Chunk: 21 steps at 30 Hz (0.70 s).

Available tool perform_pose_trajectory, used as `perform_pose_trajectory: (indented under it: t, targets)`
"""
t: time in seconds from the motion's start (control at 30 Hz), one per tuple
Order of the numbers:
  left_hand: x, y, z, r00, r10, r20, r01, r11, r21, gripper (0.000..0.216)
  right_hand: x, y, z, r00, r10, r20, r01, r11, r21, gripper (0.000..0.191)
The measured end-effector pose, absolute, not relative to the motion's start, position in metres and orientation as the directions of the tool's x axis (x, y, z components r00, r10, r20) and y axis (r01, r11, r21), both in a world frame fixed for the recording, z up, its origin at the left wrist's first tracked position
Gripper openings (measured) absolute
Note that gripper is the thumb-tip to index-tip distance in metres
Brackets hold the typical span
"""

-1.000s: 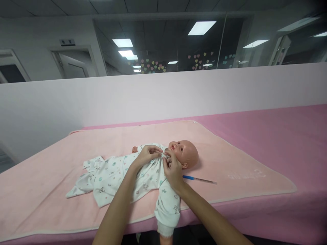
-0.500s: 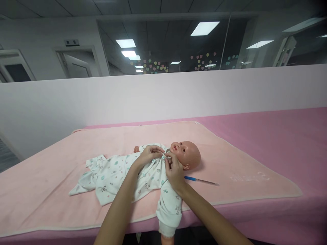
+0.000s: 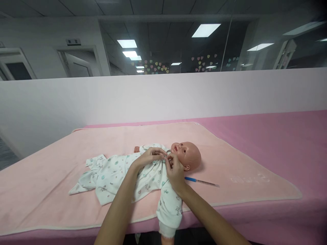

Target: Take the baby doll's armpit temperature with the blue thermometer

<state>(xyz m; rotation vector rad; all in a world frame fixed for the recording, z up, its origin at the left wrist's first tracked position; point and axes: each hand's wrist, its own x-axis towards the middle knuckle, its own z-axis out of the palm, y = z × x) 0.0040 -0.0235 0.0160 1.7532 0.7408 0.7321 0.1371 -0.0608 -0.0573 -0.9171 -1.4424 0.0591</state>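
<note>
A baby doll [image 3: 189,154] lies on its back with its head to the right, dressed in a white printed baby outfit [image 3: 116,170]. At the neckline, my left hand [image 3: 151,156] pinches the edge of the outfit from the left side. My right hand [image 3: 175,170] closes on the same collar edge beside the doll's chin, fingertips almost touching those of the left. Small round fastenings show on the chest just below my fingers; the exact one between them is hidden. One sleeved arm of the doll hangs over the table's near edge.
A peach blanket [image 3: 245,173] lies under the doll on a pink-covered table [image 3: 286,136]. Right of my right hand rests a thin stick with a blue end [image 3: 201,182], perhaps a pen or thermometer. A white low wall [image 3: 163,97] stands behind the table.
Both hands stay at the collar; the fingertips have shifted slightly and come closer together over the fastening. The doll and blanket have not visibly moved.
</note>
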Motion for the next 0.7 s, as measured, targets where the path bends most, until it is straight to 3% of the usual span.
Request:
perform_pose_trajectory:
  t: [0.53,0.7]
  targets:
    - [0.0038,-0.0251,0.0178,0.557,0.827,0.076,0.099,-0.157,0.983,0.024,0.1389,-0.0665,-0.0529,0.064,0.547,0.834,0.558,0.673,-0.485,0.020]
    - [0.0035,-0.0231,0.0179,0.519,0.854,0.047,0.094,-0.111,0.989,0.023,0.1380,-0.0637,-0.0541,0.096,0.540,0.836,0.576,0.655,-0.490,0.018]
